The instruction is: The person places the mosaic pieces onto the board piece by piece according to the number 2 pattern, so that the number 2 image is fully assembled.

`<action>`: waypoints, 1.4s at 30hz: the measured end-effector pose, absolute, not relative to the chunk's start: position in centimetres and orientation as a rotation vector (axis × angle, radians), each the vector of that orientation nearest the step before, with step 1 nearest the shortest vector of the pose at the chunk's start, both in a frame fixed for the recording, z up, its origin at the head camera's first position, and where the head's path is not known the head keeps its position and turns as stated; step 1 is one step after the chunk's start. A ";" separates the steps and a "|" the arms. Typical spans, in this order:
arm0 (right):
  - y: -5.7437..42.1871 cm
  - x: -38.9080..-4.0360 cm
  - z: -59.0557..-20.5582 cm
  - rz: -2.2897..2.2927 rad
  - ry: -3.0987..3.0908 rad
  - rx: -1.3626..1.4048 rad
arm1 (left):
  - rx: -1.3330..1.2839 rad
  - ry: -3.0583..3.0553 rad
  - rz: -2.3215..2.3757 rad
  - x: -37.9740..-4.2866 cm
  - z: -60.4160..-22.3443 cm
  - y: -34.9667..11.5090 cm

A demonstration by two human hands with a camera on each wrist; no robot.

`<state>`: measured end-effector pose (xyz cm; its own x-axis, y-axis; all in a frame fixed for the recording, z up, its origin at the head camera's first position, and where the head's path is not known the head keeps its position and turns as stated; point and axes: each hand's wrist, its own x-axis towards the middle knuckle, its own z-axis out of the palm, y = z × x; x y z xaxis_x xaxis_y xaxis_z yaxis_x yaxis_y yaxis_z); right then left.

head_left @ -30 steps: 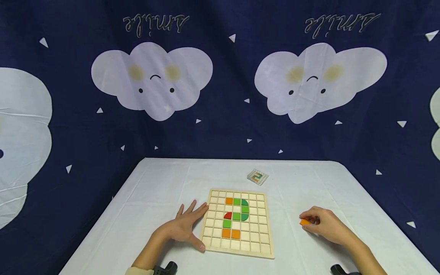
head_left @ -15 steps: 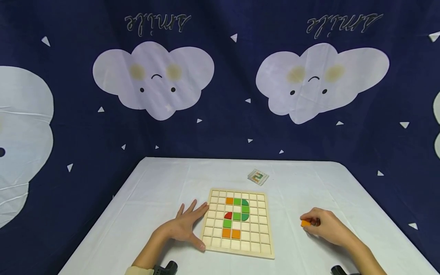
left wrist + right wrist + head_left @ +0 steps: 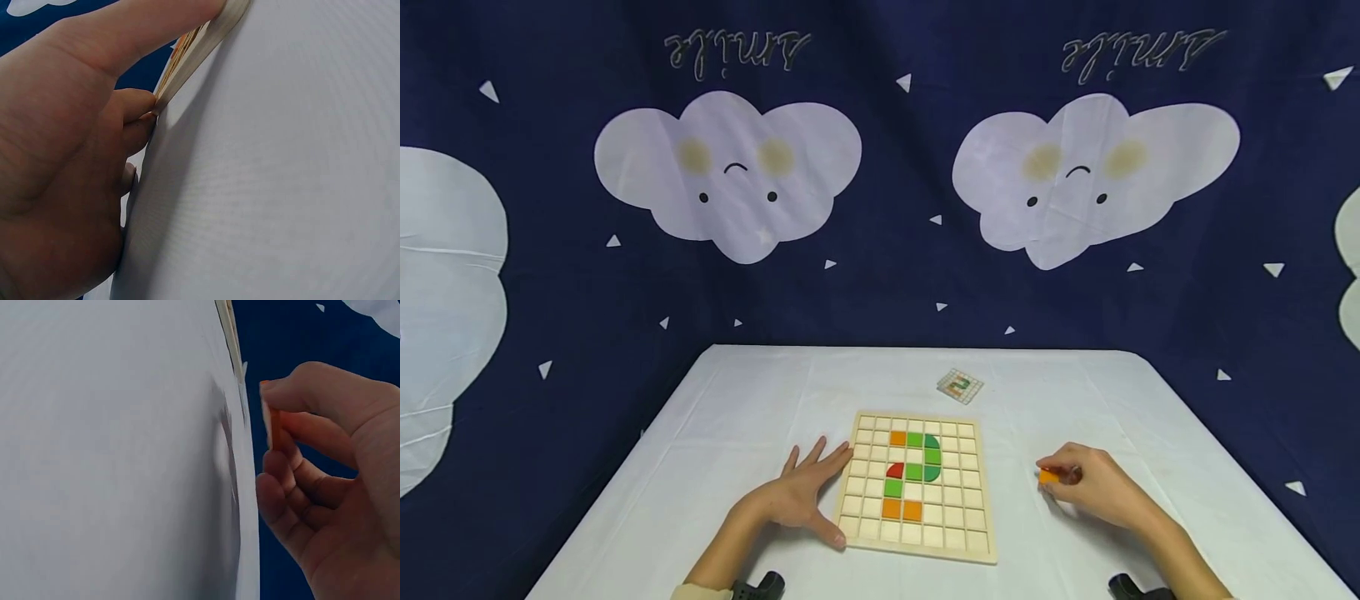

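Note:
A square wooden grid board (image 3: pixel 955 521) lies on the table, with orange, green and red tiles set in some cells in a curved pattern like a 2. My left hand (image 3: pixel 797 496) rests at its left edge, fingers spread, thumb at the near left corner. The left wrist view shows that thumb and the fingertips against the board's rim (image 3: pixel 203 59). To the right of the board, my right hand (image 3: pixel 1093 483) pinches an orange tile (image 3: pixel 1048 477) between thumb and fingers. In the right wrist view the tile (image 3: pixel 275 428) is held on edge, apart from the tabletop.
Behind the board lies a small pattern card (image 3: pixel 960 386), printed with a coloured figure on a grid; it may be a stack. A white cloth covers the table (image 3: pixel 760 392). A dark blue curtain (image 3: pixel 895 167) with clouds hangs beyond the far edge.
My right hand has moved a little to the left and away from me, towards the board, carrying the orange tile. The left hand and the board stay in place.

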<state>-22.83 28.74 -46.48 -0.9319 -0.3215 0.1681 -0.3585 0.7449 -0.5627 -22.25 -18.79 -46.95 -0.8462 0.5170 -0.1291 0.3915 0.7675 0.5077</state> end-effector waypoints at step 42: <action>19.6 -24.2 -46.3 1.174 -2.810 1.042 | 0.738 2.713 0.698 -22.1 -47.1 -19.0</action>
